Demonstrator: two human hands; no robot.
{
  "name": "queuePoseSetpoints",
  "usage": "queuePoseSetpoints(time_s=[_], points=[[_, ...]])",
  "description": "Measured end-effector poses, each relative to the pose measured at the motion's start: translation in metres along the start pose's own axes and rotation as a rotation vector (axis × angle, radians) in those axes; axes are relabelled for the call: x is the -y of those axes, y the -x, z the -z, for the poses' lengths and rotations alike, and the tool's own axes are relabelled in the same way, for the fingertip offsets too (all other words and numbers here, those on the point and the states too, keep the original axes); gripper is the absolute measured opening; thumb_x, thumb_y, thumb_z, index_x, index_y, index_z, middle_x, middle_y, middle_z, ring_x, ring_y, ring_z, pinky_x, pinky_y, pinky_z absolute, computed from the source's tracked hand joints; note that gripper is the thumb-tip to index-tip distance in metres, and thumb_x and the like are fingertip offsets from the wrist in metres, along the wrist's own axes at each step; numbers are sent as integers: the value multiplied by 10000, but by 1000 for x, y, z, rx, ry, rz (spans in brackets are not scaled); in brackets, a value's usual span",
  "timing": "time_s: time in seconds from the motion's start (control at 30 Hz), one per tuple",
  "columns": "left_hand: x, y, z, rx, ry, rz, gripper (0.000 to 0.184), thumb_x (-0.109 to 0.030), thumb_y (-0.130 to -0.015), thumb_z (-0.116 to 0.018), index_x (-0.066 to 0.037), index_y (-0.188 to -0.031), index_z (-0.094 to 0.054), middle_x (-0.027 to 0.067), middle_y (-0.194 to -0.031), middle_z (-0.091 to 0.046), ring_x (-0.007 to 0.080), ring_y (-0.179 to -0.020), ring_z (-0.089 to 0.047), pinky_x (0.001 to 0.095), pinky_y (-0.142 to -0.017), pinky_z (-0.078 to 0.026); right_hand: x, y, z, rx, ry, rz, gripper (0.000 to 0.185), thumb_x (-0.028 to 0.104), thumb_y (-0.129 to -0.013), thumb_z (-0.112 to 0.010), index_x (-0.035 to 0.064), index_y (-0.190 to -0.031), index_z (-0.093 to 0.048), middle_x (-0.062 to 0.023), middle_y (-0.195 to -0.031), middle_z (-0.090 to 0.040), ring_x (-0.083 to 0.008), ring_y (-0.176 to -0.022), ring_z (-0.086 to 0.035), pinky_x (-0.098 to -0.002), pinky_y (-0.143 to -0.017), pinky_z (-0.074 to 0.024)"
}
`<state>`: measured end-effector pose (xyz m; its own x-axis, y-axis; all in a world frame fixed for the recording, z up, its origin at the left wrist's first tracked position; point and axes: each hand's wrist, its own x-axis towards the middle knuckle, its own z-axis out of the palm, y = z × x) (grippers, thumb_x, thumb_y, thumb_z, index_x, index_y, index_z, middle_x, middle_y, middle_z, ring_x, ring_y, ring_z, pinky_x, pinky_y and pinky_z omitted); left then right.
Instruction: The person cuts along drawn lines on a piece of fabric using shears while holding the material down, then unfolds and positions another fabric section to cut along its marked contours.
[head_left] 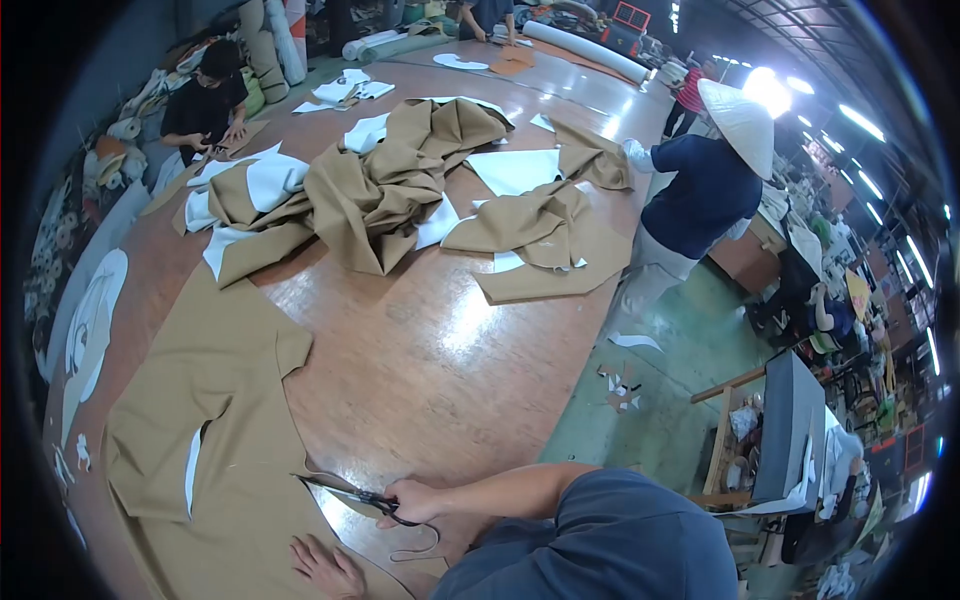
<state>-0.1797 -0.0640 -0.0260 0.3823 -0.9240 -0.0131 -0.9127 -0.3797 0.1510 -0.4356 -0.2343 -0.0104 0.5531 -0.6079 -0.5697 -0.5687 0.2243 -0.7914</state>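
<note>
My right hand [412,501] grips the black handles of a pair of scissors [350,490], whose blades point left at the edge of a large tan fabric sheet [215,370]. Lying flat on that sheet with fingers spread is my left hand [326,568], just below the blades. A slit in the fabric shows white beneath it. From near the scissors a narrow tan strip [425,552] curls onto the brown table [400,380].
Heaped tan fabric [375,190] with white pieces lies across the table's middle. A person in a conical hat [705,190] stands at the right edge; another person [205,105] works at the far left. Scraps [620,388] and a grey-topped stand [790,430] are on the green floor.
</note>
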Motion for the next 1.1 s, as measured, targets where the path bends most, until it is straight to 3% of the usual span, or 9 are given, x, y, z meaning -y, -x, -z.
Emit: queuePoseSetpoints(time_s=[0.43,0.63,0.83,0.93,1.1], points=[[2,-3,-2,58,-21,26,716,-460,-1059,-435,-6,-1612,-399,254,-1732,-268,455,-1624,-188,744,-1230,-135,-2,-1,2,40,-70,-36,694,580,-779,-914,-9,-1111,-757,-188,-988,-751,-314,-938,-719,-442,-824,-550],[-11,-3,15,110,-5,49,718,-442,-1047,-449,-3,-1612,-399,251,-1734,-266,451,-1628,-180,738,-1237,-132,25,19,19,85,-39,-71,660,581,-795,-903,2,-1076,-758,-145,-914,-735,-277,-852,-706,-429,-741,-554],[3,-3,-5,23,-10,17,743,-481,-1022,-467,-11,-1596,-434,270,-1708,-312,477,-1601,-230,742,-1223,-162,8,6,7,57,-105,-28,591,523,-797,-926,9,-1030,-750,-111,-837,-700,-229,-705,-682,-392,-576,-530],[5,-4,-4,65,4,24,760,-489,-1020,-461,-12,-1609,-411,259,-1728,-269,474,-1618,-170,756,-1220,-143,7,5,4,34,-103,-24,566,497,-794,-936,13,-1020,-747,-93,-782,-679,-208,-650,-664,-377,-519,-511],[-6,-1,9,78,-15,51,739,-483,-1047,-455,-29,-1626,-391,234,-1732,-279,436,-1625,-192,728,-1242,-144,12,10,7,36,-89,-27,544,494,-803,-921,8,-971,-741,-77,-715,-653,-194,-586,-634,-376,-487,-489]])
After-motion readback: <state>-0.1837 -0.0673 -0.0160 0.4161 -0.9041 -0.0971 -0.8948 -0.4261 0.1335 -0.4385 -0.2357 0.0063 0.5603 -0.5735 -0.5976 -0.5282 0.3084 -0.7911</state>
